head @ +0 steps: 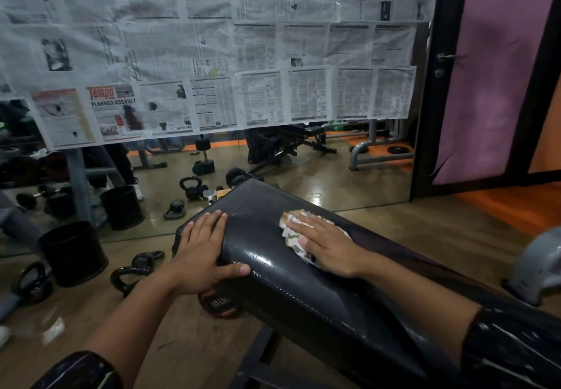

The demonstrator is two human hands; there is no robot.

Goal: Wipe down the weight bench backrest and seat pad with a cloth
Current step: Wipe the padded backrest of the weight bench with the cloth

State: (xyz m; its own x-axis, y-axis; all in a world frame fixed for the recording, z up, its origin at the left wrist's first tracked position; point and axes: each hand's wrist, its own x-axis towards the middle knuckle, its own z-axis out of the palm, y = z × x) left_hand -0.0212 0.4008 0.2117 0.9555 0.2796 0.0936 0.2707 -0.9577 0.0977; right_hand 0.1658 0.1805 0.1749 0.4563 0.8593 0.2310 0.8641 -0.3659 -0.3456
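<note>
Two hands on the pad (273, 255), both flat.
Right hand (326, 244) presses the cloth (293, 230) onto the pad, fingers straight, cloth sticking out at 11 o'clock of the hand. Left hand (202, 250) rests open on the pad's 9 o'clock edge, thumb on top. Kettlebell (129, 276) and bucket (73, 253) sit on the floor at 9 o'clock of the pad.

I see black bench pad (267, 255) | cloth (291, 230) flat on it | floor (188, 337) holds kettlebells (133, 273), maybe a bin (73, 252)
</note>
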